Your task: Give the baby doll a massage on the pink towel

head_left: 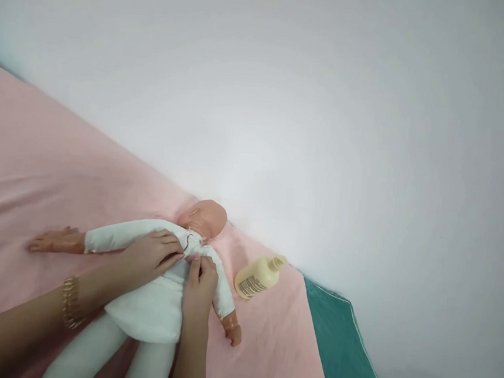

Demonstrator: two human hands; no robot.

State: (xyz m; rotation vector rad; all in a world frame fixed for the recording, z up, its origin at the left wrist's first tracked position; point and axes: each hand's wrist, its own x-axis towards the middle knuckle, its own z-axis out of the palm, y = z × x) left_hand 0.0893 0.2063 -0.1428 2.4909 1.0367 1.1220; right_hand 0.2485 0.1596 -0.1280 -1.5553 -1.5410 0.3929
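Note:
A doll (151,308) with a white cloth body and tan plastic head and hands lies on its back, arms spread. My left hand (151,256), with a gold bracelet at its wrist, rests on the doll's chest, fingers bent together on the white cloth. Close beside it, my right hand (202,277) pinches at the same cloth between thumb and forefinger. The fingertips of both hands almost meet below the neck, partly hiding the cloth there. A short dark string (187,242) curves just above them.
A pale yellow pump bottle (257,278) stands tilted in view, right of the doll's arm. Beneath everything is a pink sheet (274,344), with a green surface (344,344) showing at its right edge. A white wall (285,109) rises directly behind the doll's head.

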